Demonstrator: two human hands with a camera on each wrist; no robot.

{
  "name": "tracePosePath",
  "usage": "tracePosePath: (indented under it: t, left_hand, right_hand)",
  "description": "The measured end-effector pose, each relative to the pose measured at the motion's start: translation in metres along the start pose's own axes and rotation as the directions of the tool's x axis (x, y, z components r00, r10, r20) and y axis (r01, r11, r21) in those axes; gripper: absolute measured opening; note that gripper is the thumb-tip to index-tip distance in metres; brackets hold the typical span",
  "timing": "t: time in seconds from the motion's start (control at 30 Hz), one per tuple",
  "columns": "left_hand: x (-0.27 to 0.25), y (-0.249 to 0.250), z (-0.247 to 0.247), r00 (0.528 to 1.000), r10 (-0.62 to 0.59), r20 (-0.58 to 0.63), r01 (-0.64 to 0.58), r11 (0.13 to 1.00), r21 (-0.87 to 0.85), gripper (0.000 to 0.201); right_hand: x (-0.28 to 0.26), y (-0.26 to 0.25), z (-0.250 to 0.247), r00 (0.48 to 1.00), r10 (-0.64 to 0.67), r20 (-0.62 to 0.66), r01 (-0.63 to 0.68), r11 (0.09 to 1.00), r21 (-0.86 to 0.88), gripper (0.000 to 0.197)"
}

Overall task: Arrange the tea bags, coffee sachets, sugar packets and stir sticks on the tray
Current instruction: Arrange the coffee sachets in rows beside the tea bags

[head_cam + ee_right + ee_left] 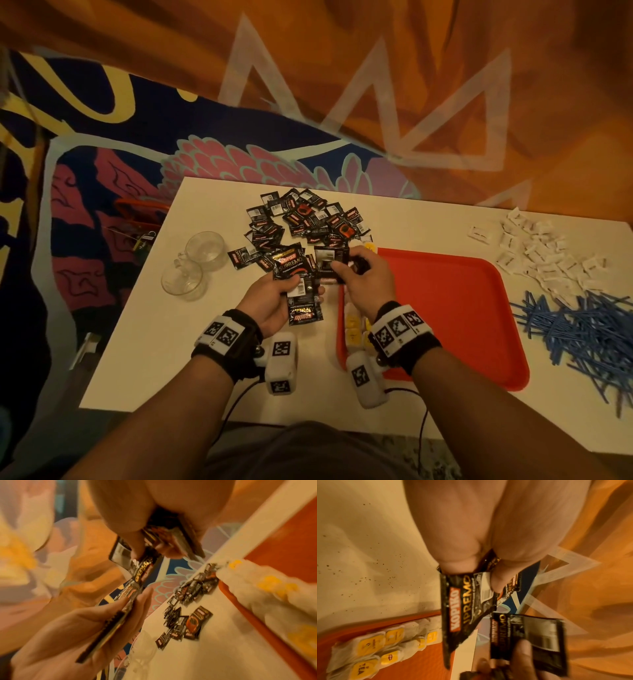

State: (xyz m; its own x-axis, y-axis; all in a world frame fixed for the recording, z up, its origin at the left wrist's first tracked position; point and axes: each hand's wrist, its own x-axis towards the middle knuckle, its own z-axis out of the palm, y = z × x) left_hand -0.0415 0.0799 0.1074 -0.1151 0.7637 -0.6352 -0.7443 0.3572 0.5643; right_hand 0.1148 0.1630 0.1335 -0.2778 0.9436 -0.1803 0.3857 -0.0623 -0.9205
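Note:
My left hand grips a small stack of black coffee sachets between thumb and fingers, just left of the red tray. In the left wrist view the top sachet sticks out from under the thumb. My right hand pinches another black sachet beside it, over the tray's near-left corner. A loose pile of coffee sachets lies behind both hands. Yellow-tagged tea bags sit in rows along the tray's left edge. White sugar packets and blue stir sticks lie right of the tray.
Two clear glass cups stand on the white table to the left of the sachets. The table's front edge is close to my body. A patterned carpet lies beyond the far edge.

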Motion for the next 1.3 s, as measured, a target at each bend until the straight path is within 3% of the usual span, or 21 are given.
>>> tracePosePath:
  t: [0.1, 0.2, 0.33, 0.5, 0.57, 0.63, 0.7, 0.77, 0.87, 0.97, 1.13, 1.23, 1.3]
  left_hand:
    - [-0.003, 0.000, 0.000, 0.999, -0.035, -0.025, 0.035, 0.999, 0.012, 0.038]
    - [-0.002, 0.000, 0.001, 0.997, -0.052, -0.058, 0.052, 0.999, -0.011, 0.041]
    - [-0.001, 0.003, 0.002, 0.996, -0.071, -0.060, 0.068, 0.996, -0.061, 0.031]
    - [-0.006, 0.002, 0.002, 0.997, -0.061, -0.048, 0.058, 0.996, -0.065, 0.032]
    - [-0.006, 0.000, 0.001, 0.999, -0.028, -0.042, 0.026, 0.998, -0.053, 0.034]
    - [-0.004, -0.002, -0.001, 0.999, 0.023, -0.049, -0.024, 0.999, -0.034, 0.036]
    - [-0.003, -0.002, -0.001, 0.997, 0.053, -0.064, -0.055, 0.998, -0.025, 0.038]
    - [-0.003, -0.002, 0.001, 0.995, 0.072, -0.070, -0.074, 0.997, -0.021, 0.038]
    - [-0.004, -0.005, 0.007, 0.993, 0.099, -0.062, -0.099, 0.995, -0.009, 0.039]
    - [-0.003, -0.007, 0.011, 0.993, 0.099, -0.064, -0.102, 0.994, -0.035, 0.039]
    - [-0.008, -0.002, 0.014, 0.994, 0.060, -0.090, -0.065, 0.996, -0.056, 0.040]
    - [-0.010, 0.001, 0.013, 0.994, 0.078, -0.075, -0.081, 0.996, -0.036, 0.033]
    - [-0.012, 0.002, 0.014, 0.995, 0.082, -0.063, -0.083, 0.996, -0.025, 0.030]
  right_hand:
    - [-0.003, -0.007, -0.001, 0.948, -0.317, 0.007, 0.316, 0.944, -0.091, 0.019]
    - [-0.007, -0.004, 0.001, 0.866, -0.471, 0.166, 0.498, 0.843, -0.205, 0.026]
    - [-0.010, 0.009, -0.003, 0.791, -0.486, 0.371, 0.609, 0.687, -0.397, 0.026]
    - [-0.015, 0.013, -0.001, 0.757, -0.501, 0.420, 0.653, 0.588, -0.477, 0.026]
    - [-0.016, 0.012, -0.003, 0.775, -0.439, 0.454, 0.629, 0.605, -0.488, 0.027]
    - [-0.017, 0.009, -0.004, 0.846, -0.333, 0.416, 0.501, 0.763, -0.409, 0.036]
    - [-0.018, 0.006, -0.003, 0.946, -0.202, 0.253, 0.260, 0.940, -0.221, 0.039]
    - [-0.014, 0.005, 0.000, 0.992, -0.067, 0.105, 0.073, 0.996, -0.051, 0.025]
    - [-0.014, 0.006, 0.007, 0.983, 0.110, 0.149, -0.107, 0.994, -0.031, 0.040]
    - [-0.016, 0.007, 0.013, 0.985, 0.113, 0.130, -0.112, 0.994, -0.011, 0.031]
    - [-0.015, 0.003, 0.010, 0.988, 0.150, 0.034, -0.154, 0.954, 0.256, 0.022]
    - [-0.013, -0.005, 0.003, 0.988, 0.150, 0.029, -0.147, 0.877, 0.458, 0.031]
    - [-0.009, -0.005, -0.002, 0.983, 0.172, 0.068, -0.183, 0.851, 0.493, 0.037]
